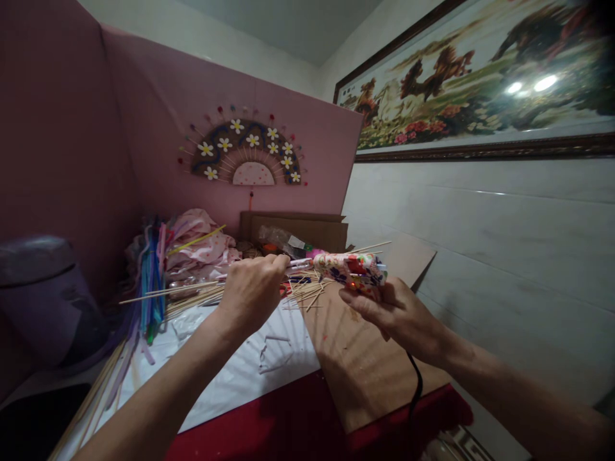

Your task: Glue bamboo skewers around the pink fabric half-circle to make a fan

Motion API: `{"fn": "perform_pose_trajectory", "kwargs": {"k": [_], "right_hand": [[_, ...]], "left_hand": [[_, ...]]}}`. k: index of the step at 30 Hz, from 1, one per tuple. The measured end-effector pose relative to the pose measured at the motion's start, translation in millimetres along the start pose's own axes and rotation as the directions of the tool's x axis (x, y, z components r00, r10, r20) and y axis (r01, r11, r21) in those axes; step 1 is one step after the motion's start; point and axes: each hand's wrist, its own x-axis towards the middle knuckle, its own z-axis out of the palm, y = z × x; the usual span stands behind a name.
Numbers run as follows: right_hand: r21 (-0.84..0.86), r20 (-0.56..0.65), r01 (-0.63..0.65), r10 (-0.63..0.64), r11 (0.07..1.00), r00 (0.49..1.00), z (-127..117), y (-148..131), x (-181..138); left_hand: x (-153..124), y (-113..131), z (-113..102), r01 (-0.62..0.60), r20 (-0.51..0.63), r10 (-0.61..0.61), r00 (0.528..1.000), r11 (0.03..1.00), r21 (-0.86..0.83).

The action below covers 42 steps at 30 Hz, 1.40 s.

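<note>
Right fingers well above brown board

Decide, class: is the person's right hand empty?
No, the right hand is wrapped around a floral-patterned device.

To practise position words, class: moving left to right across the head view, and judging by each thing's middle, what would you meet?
Purplish bin → colourful strips → pink cloth → left hand → floral-patterned tool → right hand → framed horse picture.
</note>
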Motion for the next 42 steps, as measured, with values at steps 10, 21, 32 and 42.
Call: {"fn": "perform_pose_trajectory", "kwargs": {"k": [10,21,32,42], "right_hand": [[-0.039,-0.009,0.021,-0.021,0.999,1.0,-1.6,0.8,-0.2],[0.102,0.003,-0.001,0.001,0.995,1.0,-3.3,-0.7,-1.1],[0.098,-0.002,-0.051,0.051,0.994,0.999,-5.7,-1.4,-2.3],[0.095,-0.001,0.029,-0.029,0.995,1.0,-7.9,-7.2,-2.8]], "left_hand": [[0.9,0.8,-1.0,0.016,0.023,-0.016,1.0,1.0,-0.015],[1.2,-0.6,-0.8,0.021,0.015,-0.021,1.0,0.999,-0.041],[2.0,-2.5,3.0,0.013,-0.057,-0.02,0.998,0.992,-0.123],[1.2,-5.2,5.6,-0.038,-0.156,0.014,0.988,0.988,-0.149]]}}
